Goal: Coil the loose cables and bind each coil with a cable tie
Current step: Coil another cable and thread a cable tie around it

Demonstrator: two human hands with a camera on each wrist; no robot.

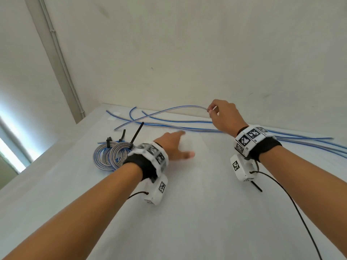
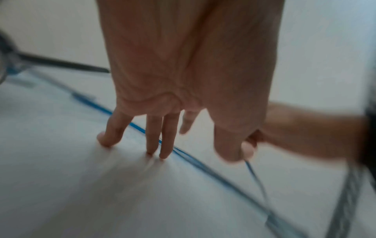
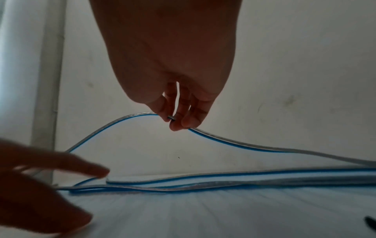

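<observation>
One end of a loose blue-and-silver cable (image 1: 169, 110) is pinched between thumb and fingertips of the right hand (image 1: 224, 114) and held raised above the white worktop (image 1: 187, 212), near the back wall. The rest of that cable arcs down to the left and rests among the other loose cables (image 1: 187, 126) lying along the back of the worktop. The left hand (image 1: 174, 147) hovers over the worktop with its grip spread and empty, fingers extended toward the cables. Three finished coils (image 1: 110, 156), each bound with a black cable tie (image 1: 136, 136), lie just left of the left wrist. A spare cable tie (image 1: 256, 187) lies on the worktop beneath the right wrist camera.

The step in hand appears to be the start of a new coil. It would be done well if the pinched end were kept firmly held while the free length is gathered by the left hand in even loops matched to the finished coils. The chosen cable crosses others, so it should be drawn clear first, lest a neighbour be wound in. The spare tie should be kept within reach for the binding.
</observation>
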